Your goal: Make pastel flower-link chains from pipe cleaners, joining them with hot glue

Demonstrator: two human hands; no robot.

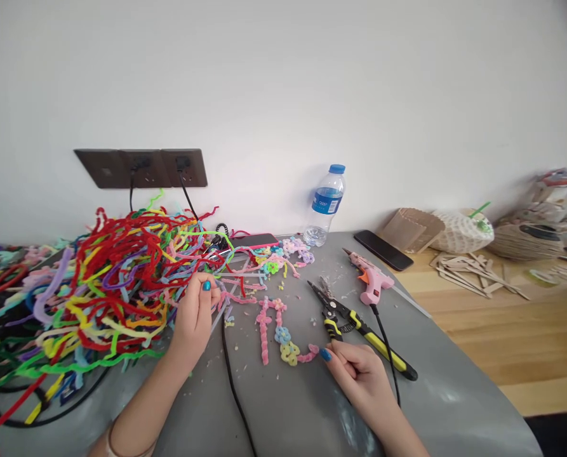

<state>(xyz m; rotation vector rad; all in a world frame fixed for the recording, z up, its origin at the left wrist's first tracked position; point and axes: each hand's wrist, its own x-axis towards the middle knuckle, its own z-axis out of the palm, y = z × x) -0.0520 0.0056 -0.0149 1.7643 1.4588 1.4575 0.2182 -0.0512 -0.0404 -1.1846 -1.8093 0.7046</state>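
My left hand (pixel 198 314) is raised at the right edge of a big tangled heap of coloured pipe cleaners (pixel 131 273). Its fingers are closed in a pinch, and what they hold, if anything, is hidden. My right hand (pixel 363 376) is closed too, its thumb tip close to the pink end of a pipe-cleaner flower chain (pixel 289 352) with blue and yellow flowers. Beside that chain lies a straight pink twisted piece (pixel 264 336). Yellow-and-black pliers (pixel 366 330) lie by my right hand, which covers part of one handle.
A pink glue gun (pixel 376 282) with its cord lies to the right, near a black phone (pixel 383 249). A water bottle (pixel 326 206) stands by the wall. Black cable (pixel 233 387) crosses the grey table. Wooden sticks (pixel 478 274) and twine (pixel 526 241) are at far right.
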